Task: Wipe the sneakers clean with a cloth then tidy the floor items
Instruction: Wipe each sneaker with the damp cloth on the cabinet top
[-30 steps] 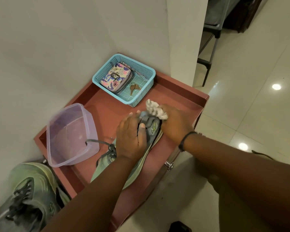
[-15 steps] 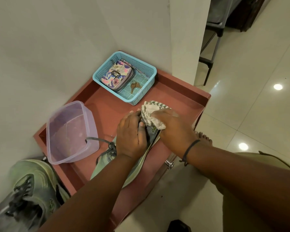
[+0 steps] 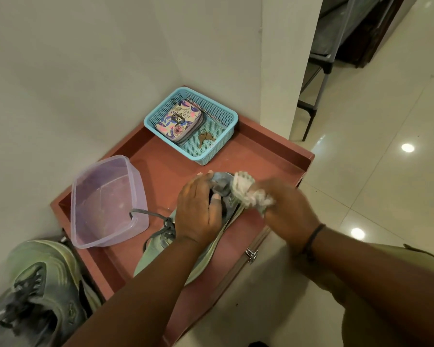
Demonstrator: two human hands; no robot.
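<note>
Green sneaker [image 3: 158,249] on red tray [image 3: 273,146], left hand [image 3: 198,209] gripping its heel, right hand [image 3: 286,206] clutching cloth [image 3: 246,191] against it

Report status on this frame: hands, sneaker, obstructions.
Left hand grips sneaker on red tray. Right hand holds cloth against its heel. Loose lace lies against purple tub; nothing blocks wiping.

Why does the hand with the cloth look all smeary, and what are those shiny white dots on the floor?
Head view: the right hand and cloth are motion-blurred from wiping the sneaker; the dots are glare from lights on the glossy floor tiles.
</note>
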